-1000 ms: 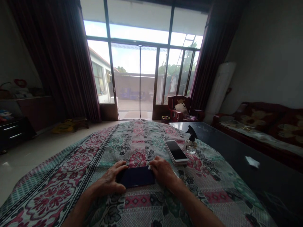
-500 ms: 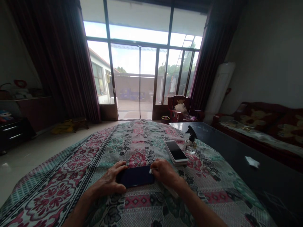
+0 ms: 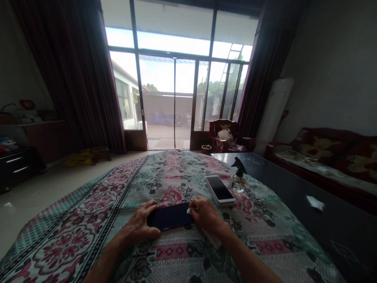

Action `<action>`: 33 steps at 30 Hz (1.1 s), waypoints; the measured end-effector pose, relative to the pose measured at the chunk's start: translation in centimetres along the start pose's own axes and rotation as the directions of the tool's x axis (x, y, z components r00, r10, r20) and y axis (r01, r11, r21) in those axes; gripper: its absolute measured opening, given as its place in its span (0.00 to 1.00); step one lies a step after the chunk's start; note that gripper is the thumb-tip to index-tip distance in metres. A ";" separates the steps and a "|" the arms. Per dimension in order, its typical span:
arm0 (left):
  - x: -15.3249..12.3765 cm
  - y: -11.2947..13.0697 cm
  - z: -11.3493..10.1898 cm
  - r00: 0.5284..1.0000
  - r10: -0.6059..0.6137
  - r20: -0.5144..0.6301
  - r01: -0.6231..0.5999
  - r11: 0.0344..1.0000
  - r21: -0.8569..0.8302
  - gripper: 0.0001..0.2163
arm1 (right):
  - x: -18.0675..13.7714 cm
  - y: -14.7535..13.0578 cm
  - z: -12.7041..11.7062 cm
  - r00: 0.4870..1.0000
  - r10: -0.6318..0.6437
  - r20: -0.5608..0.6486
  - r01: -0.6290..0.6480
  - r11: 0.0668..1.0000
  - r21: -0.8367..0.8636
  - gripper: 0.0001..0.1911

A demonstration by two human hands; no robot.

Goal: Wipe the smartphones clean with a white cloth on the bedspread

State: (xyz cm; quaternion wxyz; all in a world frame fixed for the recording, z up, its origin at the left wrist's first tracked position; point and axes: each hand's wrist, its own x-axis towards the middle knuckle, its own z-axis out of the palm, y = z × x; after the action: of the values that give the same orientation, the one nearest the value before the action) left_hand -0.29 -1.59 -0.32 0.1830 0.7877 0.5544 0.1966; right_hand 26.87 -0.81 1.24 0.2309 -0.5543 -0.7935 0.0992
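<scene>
A dark phone [image 3: 170,216] lies flat on the flowered cloth [image 3: 88,220] that covers the table. My left hand [image 3: 141,224] grips the phone's left end, thumb along the near edge and fingers on the far edge. My right hand [image 3: 204,214] is closed at the phone's right end, pinching a small white wipe [image 3: 189,211] against the screen. A white strip [image 3: 212,239] pokes out under my right wrist.
A stack of white phones [image 3: 220,190] lies to the right of my hands, next to a small clear spray bottle [image 3: 238,177] with a black trigger. A dark glossy table [image 3: 294,196] with a white scrap [image 3: 314,202] is further right. A sofa [image 3: 330,157] lines the right wall.
My right hand with the wipe has slid slightly left onto the phone's right end. The view has shifted a little; my left hand keeps its hold.
</scene>
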 end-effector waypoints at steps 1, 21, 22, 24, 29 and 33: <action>0.0 0.2 0.1 1.000 0.000 -0.015 0.000 1.000 0.004 0.34 | 0.0 0.1 -0.1 1.000 -0.003 0.001 0.003 1.000 0.003 0.08; 1.1 1.2 1.9 0.971 -0.032 -0.237 0.047 0.997 0.059 0.31 | 0.2 -1.8 1.0 0.997 0.028 -0.068 -0.039 0.985 -0.166 0.10; 1.1 1.5 1.9 0.969 -0.037 -0.243 0.055 0.996 0.068 0.31 | 0.1 -2.1 1.1 0.998 0.016 -0.065 -0.027 0.983 -0.179 0.10; 1.2 2.1 2.1 0.965 -0.047 -0.259 0.071 0.994 0.085 0.30 | 0.1 -2.5 1.1 0.998 0.000 -0.061 -0.012 0.980 -0.196 0.10; 1.3 2.2 2.3 0.964 -0.014 -0.265 0.034 0.997 0.071 0.30 | 0.5 -1.7 0.4 0.995 0.059 -0.075 -0.073 0.975 -0.211 0.11; 1.0 0.7 1.2 0.986 0.062 -0.152 -0.068 0.997 -0.035 0.32 | 0.8 -0.8 -0.1 0.991 0.103 -0.082 -0.119 0.969 -0.217 0.11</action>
State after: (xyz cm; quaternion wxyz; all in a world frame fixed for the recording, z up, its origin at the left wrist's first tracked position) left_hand 1.19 -0.99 -0.88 0.1498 0.7844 0.5367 0.2724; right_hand 26.01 -0.39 1.84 0.1896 -0.6231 -0.7588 0.0032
